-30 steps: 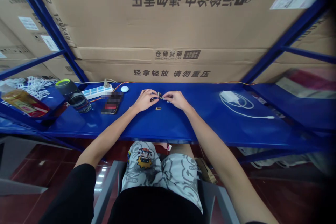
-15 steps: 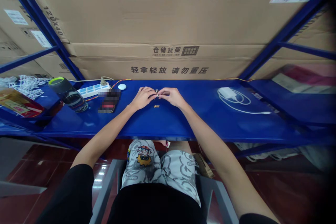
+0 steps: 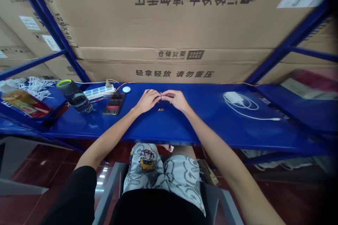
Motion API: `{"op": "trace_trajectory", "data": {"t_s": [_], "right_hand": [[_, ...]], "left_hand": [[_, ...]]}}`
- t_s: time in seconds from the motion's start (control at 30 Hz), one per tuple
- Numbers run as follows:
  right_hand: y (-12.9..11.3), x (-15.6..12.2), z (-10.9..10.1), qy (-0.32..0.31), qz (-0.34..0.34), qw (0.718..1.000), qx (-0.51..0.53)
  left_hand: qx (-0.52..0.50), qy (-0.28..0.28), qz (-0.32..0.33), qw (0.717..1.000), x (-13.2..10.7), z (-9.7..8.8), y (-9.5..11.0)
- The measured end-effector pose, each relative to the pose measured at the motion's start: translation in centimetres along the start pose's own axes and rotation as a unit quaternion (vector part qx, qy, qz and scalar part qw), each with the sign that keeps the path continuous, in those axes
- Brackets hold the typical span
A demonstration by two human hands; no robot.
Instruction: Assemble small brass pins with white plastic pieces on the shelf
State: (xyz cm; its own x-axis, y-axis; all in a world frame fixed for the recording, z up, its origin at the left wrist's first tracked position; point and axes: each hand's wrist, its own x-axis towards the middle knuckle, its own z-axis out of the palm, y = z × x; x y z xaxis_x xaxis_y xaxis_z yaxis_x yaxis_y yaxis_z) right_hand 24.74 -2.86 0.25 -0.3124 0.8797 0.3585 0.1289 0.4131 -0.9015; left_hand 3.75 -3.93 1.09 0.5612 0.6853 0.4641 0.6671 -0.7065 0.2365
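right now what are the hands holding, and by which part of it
The left hand and right hand meet over a tiny metal part, pinched between their fingers. It is too small to tell which part of it they grip.

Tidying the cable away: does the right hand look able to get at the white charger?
Probably yes: the right hand is over the blue shelf, with nothing visible between it and the white charger.
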Motion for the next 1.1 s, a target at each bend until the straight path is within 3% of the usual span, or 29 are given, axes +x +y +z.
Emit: {"op": "trace_trajectory", "data": {"t_s": [0.47,0.6,0.7,0.9,1.1], "right_hand": [[-0.7,0.0,-0.8,-0.024,0.041,0.999,-0.024],[-0.6,0.0,-1.9,-0.058,0.051,0.996,-0.048],[0.0,0.0,-3.4,-0.047,0.046,0.989,-0.13],[0.9,-0.2,-5.7,-0.014,0.005,0.929,-0.369],[0.4,-0.5,-4.7,-0.02,0.036,0.885,-0.464]], "left_hand": [[-0.006,-0.009,0.001,1.0,0.1,-0.3,0.8],[-0.005,-0.013,0.0,1.0,0.3,-0.7,0.5],[-0.004,-0.013,-0.006,1.0,0.1,-1.4,-0.1],[-0.013,-0.076,0.052,0.996,-0.7,-2.3,-0.8],[-0.007,-0.112,0.088,0.99,-0.9,-2.2,-1.0]]}}
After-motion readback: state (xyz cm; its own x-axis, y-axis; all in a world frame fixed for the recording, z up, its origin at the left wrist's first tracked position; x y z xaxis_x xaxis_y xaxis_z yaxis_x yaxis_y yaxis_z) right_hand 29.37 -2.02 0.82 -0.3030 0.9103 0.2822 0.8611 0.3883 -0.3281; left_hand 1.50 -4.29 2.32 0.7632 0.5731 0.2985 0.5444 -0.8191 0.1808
